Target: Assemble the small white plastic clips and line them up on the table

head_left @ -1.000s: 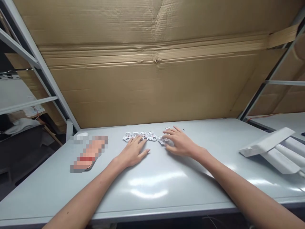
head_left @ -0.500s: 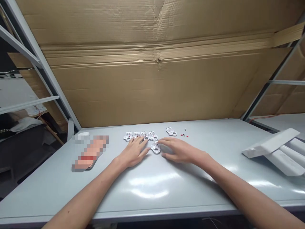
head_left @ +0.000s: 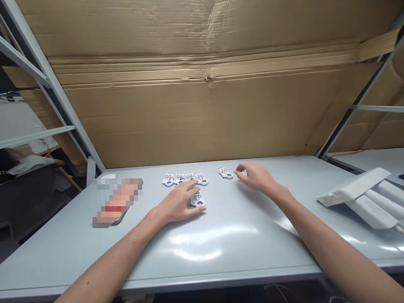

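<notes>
Small white perforated plates [head_left: 185, 179] are sitting in a row of four on the grey table [head_left: 221, 256], each w/ round holes & dark marks. A fifth, the loose plate [head_left: 198, 200], is lying nearer the person, w/ the L hand [head_left: 178, 203] cupping it, fingers over it & thumb beside it; can't tell if it's really gripped. A sixth, the far plate [head_left: 225, 173], is lying right of the row, just beside the R hand [head_left: 255, 176], whose fingers are curling together, not visibly on anything. Vs 0.5 s ago: loose plate is sitting further left & nearer the person, R hand is off it & up by far plate, red & black bits are hidden behind R hand.
</notes>
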`<state>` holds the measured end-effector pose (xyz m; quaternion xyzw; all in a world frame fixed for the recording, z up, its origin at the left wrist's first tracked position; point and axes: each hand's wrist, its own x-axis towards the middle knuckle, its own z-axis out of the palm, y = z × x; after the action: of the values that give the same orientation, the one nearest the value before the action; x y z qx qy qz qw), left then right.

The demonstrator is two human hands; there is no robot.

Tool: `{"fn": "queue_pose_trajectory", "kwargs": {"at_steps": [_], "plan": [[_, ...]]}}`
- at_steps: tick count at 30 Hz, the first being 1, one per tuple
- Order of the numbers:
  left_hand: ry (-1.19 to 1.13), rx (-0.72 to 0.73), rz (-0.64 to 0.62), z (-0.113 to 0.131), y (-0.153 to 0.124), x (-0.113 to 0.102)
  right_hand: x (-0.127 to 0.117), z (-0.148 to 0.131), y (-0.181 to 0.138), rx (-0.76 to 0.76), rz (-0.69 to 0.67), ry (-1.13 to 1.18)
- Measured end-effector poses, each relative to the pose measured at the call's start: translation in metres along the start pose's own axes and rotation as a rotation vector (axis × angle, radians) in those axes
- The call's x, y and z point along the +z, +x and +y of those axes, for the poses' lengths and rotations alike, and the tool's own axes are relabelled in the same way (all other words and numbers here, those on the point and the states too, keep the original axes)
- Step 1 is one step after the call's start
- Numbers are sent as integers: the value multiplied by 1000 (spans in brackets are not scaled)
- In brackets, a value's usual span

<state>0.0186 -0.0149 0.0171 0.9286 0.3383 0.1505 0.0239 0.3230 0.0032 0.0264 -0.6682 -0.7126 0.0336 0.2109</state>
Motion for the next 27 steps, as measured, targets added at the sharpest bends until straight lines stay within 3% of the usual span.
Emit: {"fn": "queue_pose_trajectory", "kwargs": {"at_steps": [6,14,19,23,27], "plan": [[-24,6,11,0,0,0,14,14,6,107,-27,-155],[-28,7,15,-2,0,3,12,13,8,123,-63,-41],[-26,-1,-33,-5,-1,-2,3,-4,7,-3,-34,454],[-31,-32,-74,-12,-2,-8,7,-34,-3,-96,-221,944],[-29,-6,-56,-15,-3,-8,19,-57,-16,-32,-395,1142]]}}
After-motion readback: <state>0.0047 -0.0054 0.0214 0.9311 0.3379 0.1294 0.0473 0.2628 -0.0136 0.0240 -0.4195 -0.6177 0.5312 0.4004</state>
